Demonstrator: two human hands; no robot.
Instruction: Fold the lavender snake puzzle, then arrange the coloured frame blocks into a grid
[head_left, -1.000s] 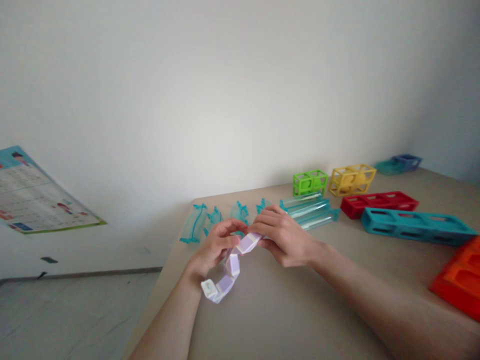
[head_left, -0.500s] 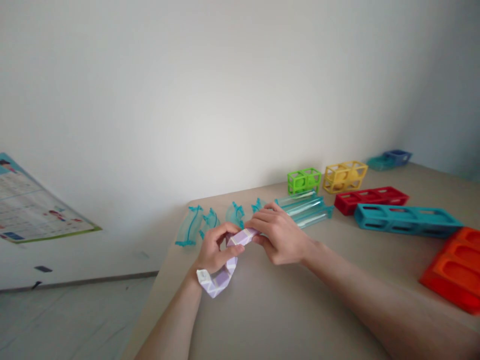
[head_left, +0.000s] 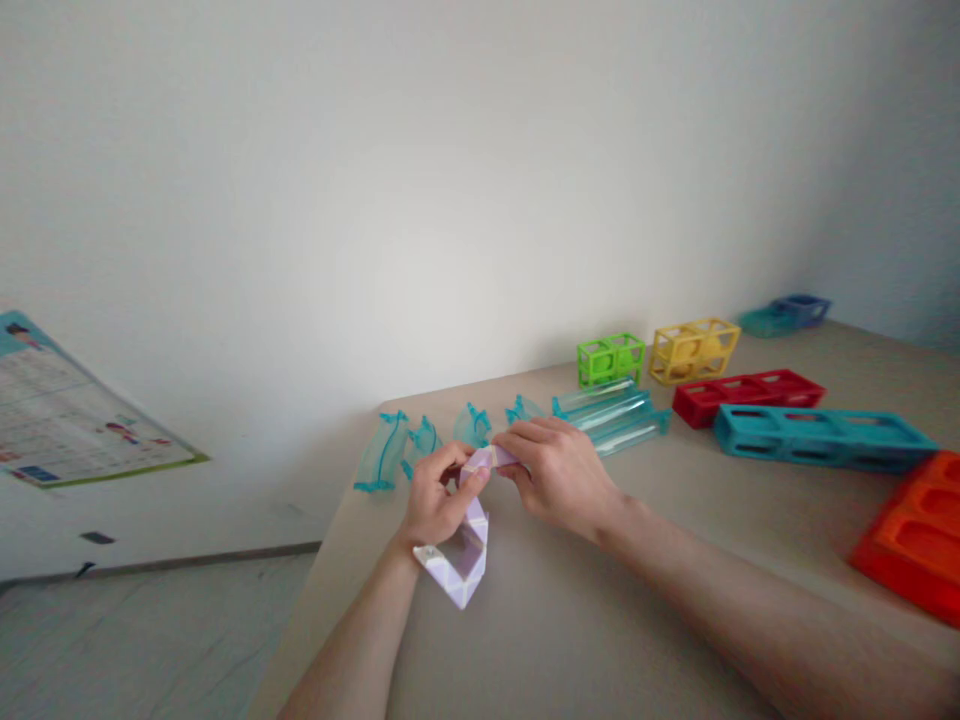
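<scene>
- Holding a pale lilac-and-white plastic twist-snake puzzle of hinged wedge segments (head_left: 466,540) between both hands, just above the near left part of the beige worktop (head_left: 570,620).
- My left hand (head_left: 433,500) has its fingers closed on the puzzle's bent middle section, thumb on the near side; the lower end hangs below my wrist, folded into an open angular loop.
- My right hand (head_left: 559,472) pinches the upper end of the puzzle (head_left: 491,458) with fingers narrowed around it, touching the tips of my left-hand fingers.
- I judge the puzzle light and rigid within each segment but loose at the joints, so the unheld tail will likely swing. The smooth plastic faces look a little slippery. The best hold seems to be on the flat faces of two neighbouring wedges, one hand each side of a joint.
- Behind my hands lie several clear teal curved track pieces (head_left: 382,455) and a bundle of clear teal straight track pieces (head_left: 611,410), apart from the puzzle.
- Farther right stand a green open-frame block (head_left: 611,360), a yellow open-frame block (head_left: 694,350), a long red slotted block (head_left: 750,392), a long teal slotted block (head_left: 825,438) and an orange slotted block (head_left: 915,540).
- An illustrated paper sheet (head_left: 67,420) lies off to the left, beyond the worktop.
</scene>
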